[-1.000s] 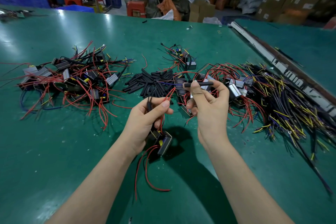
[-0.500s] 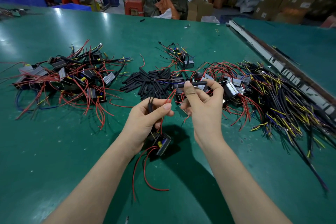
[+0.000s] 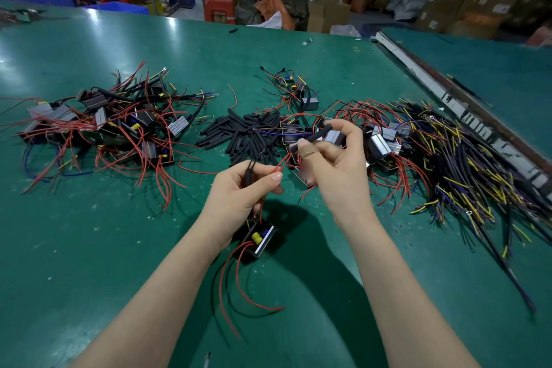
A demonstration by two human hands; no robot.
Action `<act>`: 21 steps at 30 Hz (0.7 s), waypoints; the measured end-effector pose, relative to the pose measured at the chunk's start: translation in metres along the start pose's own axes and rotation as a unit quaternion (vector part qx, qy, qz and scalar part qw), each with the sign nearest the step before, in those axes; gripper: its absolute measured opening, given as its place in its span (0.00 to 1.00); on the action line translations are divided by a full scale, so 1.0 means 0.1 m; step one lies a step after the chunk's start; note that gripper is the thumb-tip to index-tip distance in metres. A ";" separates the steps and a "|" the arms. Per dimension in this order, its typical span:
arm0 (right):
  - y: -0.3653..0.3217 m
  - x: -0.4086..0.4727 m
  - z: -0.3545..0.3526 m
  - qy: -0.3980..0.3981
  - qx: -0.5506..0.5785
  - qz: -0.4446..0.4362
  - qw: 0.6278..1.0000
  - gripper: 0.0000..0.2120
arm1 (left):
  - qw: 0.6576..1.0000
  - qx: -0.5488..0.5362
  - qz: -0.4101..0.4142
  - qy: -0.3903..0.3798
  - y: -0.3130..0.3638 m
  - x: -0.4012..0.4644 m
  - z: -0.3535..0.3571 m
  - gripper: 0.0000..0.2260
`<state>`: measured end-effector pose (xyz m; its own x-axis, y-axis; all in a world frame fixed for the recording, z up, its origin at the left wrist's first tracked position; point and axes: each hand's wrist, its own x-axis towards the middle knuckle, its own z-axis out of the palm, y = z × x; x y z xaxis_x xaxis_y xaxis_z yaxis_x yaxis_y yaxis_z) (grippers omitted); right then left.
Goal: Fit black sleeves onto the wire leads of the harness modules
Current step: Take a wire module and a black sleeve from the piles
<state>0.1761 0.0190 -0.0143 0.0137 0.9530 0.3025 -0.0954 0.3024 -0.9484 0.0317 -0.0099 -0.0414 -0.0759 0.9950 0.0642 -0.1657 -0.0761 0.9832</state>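
Observation:
My left hand pinches the red and black leads of a harness module that hangs below it just above the green table. One black sleeve sits on a lead above my left fingers. My right hand holds a loose black sleeve between thumb and fingers, tilted up to the right, its lower end near the red lead tips. A pile of black sleeves lies just beyond my hands.
A heap of modules with red wires lies at the left. More modules and a bundle of black and yellow wires spread to the right. A small module lies farther back. A metal rail runs along the table's right edge.
My right hand has tilted the sleeve from level to slanting and brought its lower end down toward the red leads. My left hand has hardly moved.

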 end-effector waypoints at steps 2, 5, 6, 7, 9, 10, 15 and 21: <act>-0.01 0.03 -0.06 -0.023 -0.011 0.013 1.000 0.16 | 1.000 0.013 0.005 -0.001 -0.01 0.01 -0.01 0.02; -0.02 0.05 -0.11 -0.026 -0.009 0.021 0.999 0.16 | 0.999 0.033 0.018 -0.018 -0.02 0.00 0.00 0.02; -0.01 0.04 -0.11 -0.033 -0.007 0.019 0.999 0.16 | 0.999 0.040 0.026 -0.022 -0.01 0.00 0.01 0.05; -0.01 0.04 -0.11 -0.045 -0.006 0.018 0.999 0.16 | 0.998 0.046 0.033 -0.024 -0.01 -0.01 0.01 0.09; -0.01 0.03 -0.11 -0.067 -0.015 0.013 0.998 0.16 | 0.998 0.051 0.036 -0.024 -0.02 -0.02 0.01 0.13; -0.02 0.03 -0.11 -0.075 -0.021 0.010 0.997 0.16 | 0.998 0.049 0.033 -0.023 -0.02 -0.02 0.00 0.13; -0.02 0.01 -0.12 -0.115 -0.034 0.004 0.993 0.18 | 0.999 0.030 0.027 -0.021 -0.04 0.00 0.01 0.06; 0.06 -0.03 0.04 -0.129 -0.034 0.028 0.991 0.21 | 0.997 0.036 0.061 0.000 -0.04 0.01 -0.01 0.05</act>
<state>0.1717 0.0176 -0.0211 -0.2452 0.9354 0.2547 -0.0219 0.2573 -0.9661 0.0316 -0.0082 -0.0451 -0.0907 0.9787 0.1840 -0.0837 -0.1916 0.9779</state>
